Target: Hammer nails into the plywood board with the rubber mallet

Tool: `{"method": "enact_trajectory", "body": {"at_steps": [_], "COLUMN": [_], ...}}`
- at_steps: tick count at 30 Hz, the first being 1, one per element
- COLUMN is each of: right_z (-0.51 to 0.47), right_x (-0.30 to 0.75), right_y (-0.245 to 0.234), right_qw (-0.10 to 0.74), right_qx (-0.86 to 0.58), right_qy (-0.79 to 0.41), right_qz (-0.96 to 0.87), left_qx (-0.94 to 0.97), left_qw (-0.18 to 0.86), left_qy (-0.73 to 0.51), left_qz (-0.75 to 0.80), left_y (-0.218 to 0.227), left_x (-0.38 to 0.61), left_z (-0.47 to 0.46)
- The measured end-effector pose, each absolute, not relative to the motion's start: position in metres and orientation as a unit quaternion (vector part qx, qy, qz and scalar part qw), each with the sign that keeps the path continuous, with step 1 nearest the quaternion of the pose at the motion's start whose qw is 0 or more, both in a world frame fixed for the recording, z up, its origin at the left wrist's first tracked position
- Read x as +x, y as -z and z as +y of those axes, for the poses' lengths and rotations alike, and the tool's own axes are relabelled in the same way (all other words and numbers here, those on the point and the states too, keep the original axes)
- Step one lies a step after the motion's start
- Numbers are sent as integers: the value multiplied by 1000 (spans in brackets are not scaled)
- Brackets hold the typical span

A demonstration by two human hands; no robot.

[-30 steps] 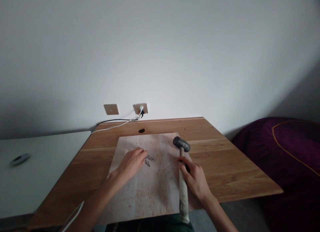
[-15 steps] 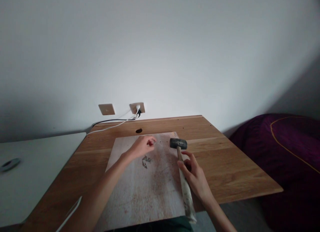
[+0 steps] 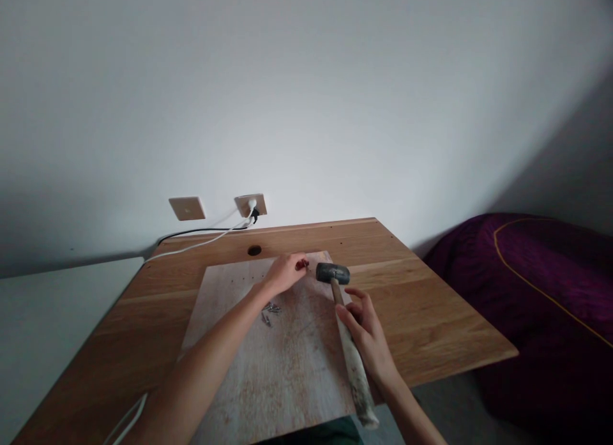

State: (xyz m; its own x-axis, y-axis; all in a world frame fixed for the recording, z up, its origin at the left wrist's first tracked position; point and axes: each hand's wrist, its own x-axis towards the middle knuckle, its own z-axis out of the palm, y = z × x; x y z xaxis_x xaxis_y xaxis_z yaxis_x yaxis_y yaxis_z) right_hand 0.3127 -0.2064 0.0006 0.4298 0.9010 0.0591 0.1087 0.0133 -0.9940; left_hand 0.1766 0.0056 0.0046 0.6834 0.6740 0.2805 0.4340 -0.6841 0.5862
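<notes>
A pale worn board (image 3: 287,362) lies on a wooden desk (image 3: 431,311). My left hand (image 3: 286,274) reaches to the far part of the board with its fingertips pinched together, on something too small to name, just left of the black head of a mallet (image 3: 332,274). Several small nails (image 3: 269,311) lie loose on the board below my left wrist. My right hand (image 3: 366,333) wraps loosely round the mallet's pale wooden handle, near its upper part, with the fingers partly lifted. The handle's end reaches past the board's near edge.
Two wall plates (image 3: 188,208) sit on the white wall behind the desk, with a white and a black cable (image 3: 201,239) running from one socket. A white surface (image 3: 52,317) adjoins the desk on the left. A dark purple cushion (image 3: 541,304) lies to the right.
My left hand left the pile of nails and moved up to the far part of the board, fingers pinched. The mallet head shifted left toward it.
</notes>
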Motion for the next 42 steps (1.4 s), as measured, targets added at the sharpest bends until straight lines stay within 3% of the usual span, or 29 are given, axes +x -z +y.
{"method": "enact_trajectory", "body": {"at_steps": [18, 42], "right_z": [-208, -208], "right_x": [313, 314], "right_y": [-2, -2], "right_qw": [564, 554], "right_qx": [-623, -622], "right_qy": [-339, -342], "right_qz": [-423, -435], "left_qx": [860, 874], "left_qw": [312, 258], "left_qy": [-302, -303], "left_qz": [269, 277], "left_y": [16, 10], "left_x": [182, 182], "left_z": [15, 9]}}
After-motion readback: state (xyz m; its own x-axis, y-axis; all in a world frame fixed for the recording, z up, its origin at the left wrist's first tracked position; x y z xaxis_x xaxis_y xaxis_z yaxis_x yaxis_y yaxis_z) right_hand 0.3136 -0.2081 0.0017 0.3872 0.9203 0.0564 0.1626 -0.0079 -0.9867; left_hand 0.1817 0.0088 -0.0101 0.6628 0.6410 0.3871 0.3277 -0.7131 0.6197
